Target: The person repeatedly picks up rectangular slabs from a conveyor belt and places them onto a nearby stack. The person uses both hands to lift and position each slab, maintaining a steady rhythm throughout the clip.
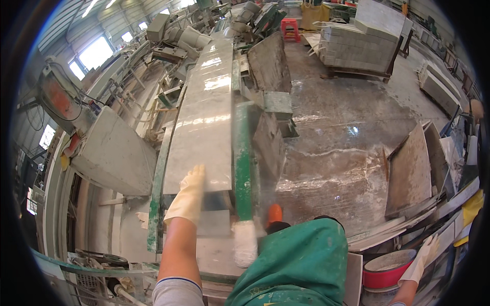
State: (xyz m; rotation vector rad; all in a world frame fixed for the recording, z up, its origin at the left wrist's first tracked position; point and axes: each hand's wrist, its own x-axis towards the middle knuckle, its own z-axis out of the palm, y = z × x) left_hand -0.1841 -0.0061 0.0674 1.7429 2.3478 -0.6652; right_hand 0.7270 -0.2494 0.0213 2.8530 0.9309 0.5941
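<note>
My left hand [190,191], in a cream rubber glove, reaches over the near end of a wet grey stone slab [201,148]. Its fingers are stretched out and seem to lie on the slab's surface. The slab rests on a long machine bed with a green rail [243,168] along its right side. At the far lower right is my right hand [421,261], gloved the same way, with fingers extended beside long stone strips [454,229]. I see nothing held in it. A red round tub [389,269] stands just left of that hand.
A green apron [301,260] covers my front. Leaning slabs [410,171] stand at the right, and a stack of pale blocks [360,48] sits farther back. A grey machine housing [115,150] is left of the bed. The floor [332,153] looks wet.
</note>
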